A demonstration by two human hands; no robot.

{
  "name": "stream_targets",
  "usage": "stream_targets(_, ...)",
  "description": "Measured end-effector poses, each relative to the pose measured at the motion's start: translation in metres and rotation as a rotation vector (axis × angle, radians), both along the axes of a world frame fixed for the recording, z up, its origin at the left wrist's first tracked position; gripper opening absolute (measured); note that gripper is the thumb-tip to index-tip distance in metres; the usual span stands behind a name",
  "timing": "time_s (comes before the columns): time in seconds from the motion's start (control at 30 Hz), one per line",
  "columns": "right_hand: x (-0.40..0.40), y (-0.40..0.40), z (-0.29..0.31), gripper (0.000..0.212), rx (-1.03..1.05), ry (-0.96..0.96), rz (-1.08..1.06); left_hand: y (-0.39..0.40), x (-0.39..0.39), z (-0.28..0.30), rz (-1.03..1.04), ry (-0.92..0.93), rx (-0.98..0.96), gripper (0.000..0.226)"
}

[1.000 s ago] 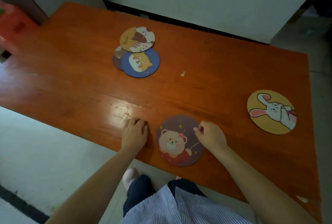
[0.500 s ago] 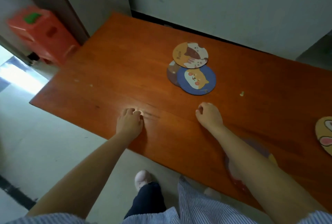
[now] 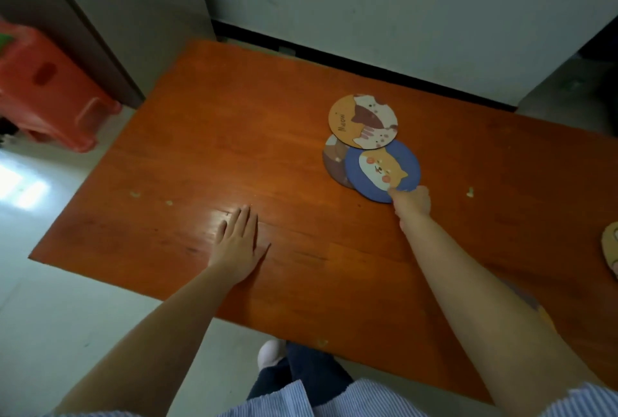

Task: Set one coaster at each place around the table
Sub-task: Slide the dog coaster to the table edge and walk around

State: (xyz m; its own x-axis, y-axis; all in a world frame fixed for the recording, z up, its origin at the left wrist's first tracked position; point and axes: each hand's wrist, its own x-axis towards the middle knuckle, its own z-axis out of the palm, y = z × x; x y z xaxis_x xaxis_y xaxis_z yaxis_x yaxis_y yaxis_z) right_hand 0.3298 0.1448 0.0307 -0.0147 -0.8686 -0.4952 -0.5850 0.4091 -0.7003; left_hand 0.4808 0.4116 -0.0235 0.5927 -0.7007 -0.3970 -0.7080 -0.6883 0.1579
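Note:
Three round coasters overlap at the far middle of the orange wooden table (image 3: 214, 149). An orange cat coaster (image 3: 363, 120) lies on top at the back. A brown coaster (image 3: 334, 162) is mostly covered on the left, and a blue dog coaster (image 3: 381, 169) is nearest me. My right hand (image 3: 412, 204) reaches out, its fingertips closed on the near rim of the blue coaster. My left hand (image 3: 239, 242) lies flat and spread on the table, holding nothing. A yellow coaster (image 3: 610, 249) shows at the right edge. My right forearm hides nearly all of a purple bear coaster (image 3: 526, 298).
A red plastic stool (image 3: 50, 95) stands on the floor beyond the table's left end. A white wall (image 3: 401, 8) runs close behind the far edge. Small crumbs (image 3: 470, 192) dot the tabletop. My legs and shoe (image 3: 272, 354) are below the near edge.
My view swung left, away from the bear coaster. My right hand left that coaster and reached forward to the blue coaster's rim. My left hand uncurled and now lies flat.

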Motion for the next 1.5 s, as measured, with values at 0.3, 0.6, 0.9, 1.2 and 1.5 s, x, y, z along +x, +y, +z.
stream_targets(0.3,0.008,-0.044,-0.009,0.032,0.157,-0.056,-0.188,0.003,0.002,-0.007,0.021,0.019,-0.002,0.087)
stream_targets(0.6,-0.028,-0.027,0.007,0.040,-0.200,0.437,0.563,0.000,-0.002,0.002,0.055,0.029,-0.015,0.087)
stream_targets(0.9,-0.062,0.027,0.022,0.032,0.153,0.202,0.965,-0.050,-0.021,0.040,0.227,0.509,-0.260,0.035)
stream_targets(1.2,-0.050,0.087,-0.006,0.034,0.061,0.369,0.930,-0.039,-0.014,0.046,0.303,0.704,-0.125,0.016)
stream_targets(1.5,-0.033,0.114,-0.011,0.042,-0.057,0.537,0.874,-0.018,-0.007,0.047,0.330,0.651,-0.144,0.031)
